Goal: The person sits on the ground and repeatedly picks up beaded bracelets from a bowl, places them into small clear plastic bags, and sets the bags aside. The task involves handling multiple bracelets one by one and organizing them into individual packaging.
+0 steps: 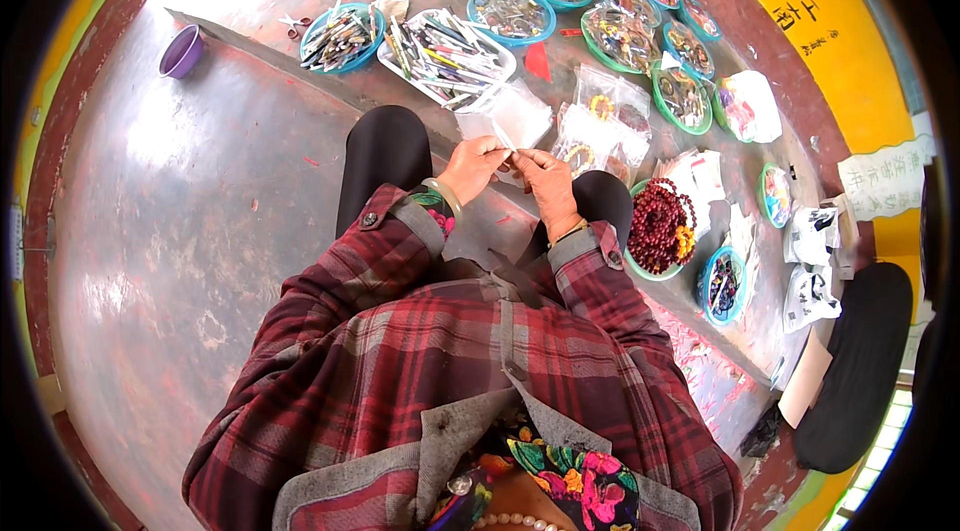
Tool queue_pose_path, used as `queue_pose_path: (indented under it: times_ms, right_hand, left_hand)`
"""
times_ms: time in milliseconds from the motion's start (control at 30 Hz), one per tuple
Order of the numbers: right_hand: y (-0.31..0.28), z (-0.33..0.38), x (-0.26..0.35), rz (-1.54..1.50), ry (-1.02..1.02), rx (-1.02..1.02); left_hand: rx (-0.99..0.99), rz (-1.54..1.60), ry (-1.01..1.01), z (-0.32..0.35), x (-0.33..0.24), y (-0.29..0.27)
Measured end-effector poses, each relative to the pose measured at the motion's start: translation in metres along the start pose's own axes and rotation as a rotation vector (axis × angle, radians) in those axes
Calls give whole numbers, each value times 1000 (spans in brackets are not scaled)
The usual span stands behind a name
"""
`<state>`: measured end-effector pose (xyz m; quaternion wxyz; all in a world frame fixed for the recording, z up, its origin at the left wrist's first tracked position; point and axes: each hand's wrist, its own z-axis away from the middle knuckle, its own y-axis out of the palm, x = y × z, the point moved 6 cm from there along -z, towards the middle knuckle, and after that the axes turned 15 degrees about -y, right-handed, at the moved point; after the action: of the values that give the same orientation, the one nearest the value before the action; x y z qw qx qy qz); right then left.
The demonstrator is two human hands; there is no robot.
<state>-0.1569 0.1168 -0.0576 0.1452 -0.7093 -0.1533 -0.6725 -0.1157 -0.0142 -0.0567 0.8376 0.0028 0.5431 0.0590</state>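
Centrally, just above the middle of the frame, the person's left hand [470, 167] and right hand [545, 183] meet over the knees, both pinching a small clear plastic bag [508, 121] between thumb and fingertips; the left hand's fingers are pressed together on the bag's lower edge, and the right hand's fingers curl in beside them, touching or nearly touching the left. What, if anything, lies inside the bag is too small to tell. A pale green bangle [444, 195] circles the left wrist at the cuff of a red plaid jacket [450, 351], which fills the lower middle of the frame. Right of the right forearm, a teal-rimmed bowl holds a heap of dark red bead strings [658, 223]. Just above the hands, more small clear packets [600, 131] lie spread on the reddish ground. In the upper middle, a white tray of pens and thin tools [445, 56] sits beside a teal dish of similar sticks [340, 36], with small scissors [294, 25] at its left. Toward the upper right, a cluster of round teal and green dishes of small trinkets [625, 31] runs along a yellow wall [830, 41]. A purple bowl [182, 51] stands well apart in the upper left. At the right edge, white bags [812, 266] and a black cushion [860, 361] lie near another small teal dish [722, 283].
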Motion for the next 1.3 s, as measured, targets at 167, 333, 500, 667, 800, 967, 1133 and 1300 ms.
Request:
queue_pose_path:
  times_ms: [167,333,500,667,800,967,1133,1300]
  right_hand:
    - [-1,-1,-6,-38,7,7]
    - [-13,-7,-21,139,-99,-40]
    - [-28,-13,-18,486,-243,-175]
    - [-3,1,20,947,-488,-5]
    - [13,8,36,1022,-691,112]
    - [24,11,39,1098,-775,265]
    - [29,15,44,1020,-859,258]
    - [13,7,35,1029,-716,175]
  left_hand:
    - [-6,-70,-2,-2,2,-1]
    - [-11,-82,-11,-3,4,-3]
    - [43,-41,-77,-3,8,-3]
    - [-276,-395,42,0,0,-13]
    - [-608,-435,88,11,-13,-24]
    - [-542,-693,190,7,-14,-21]
    - [-431,-874,448,0,2,-9]
    - [-418,-866,333,5,-2,-8]
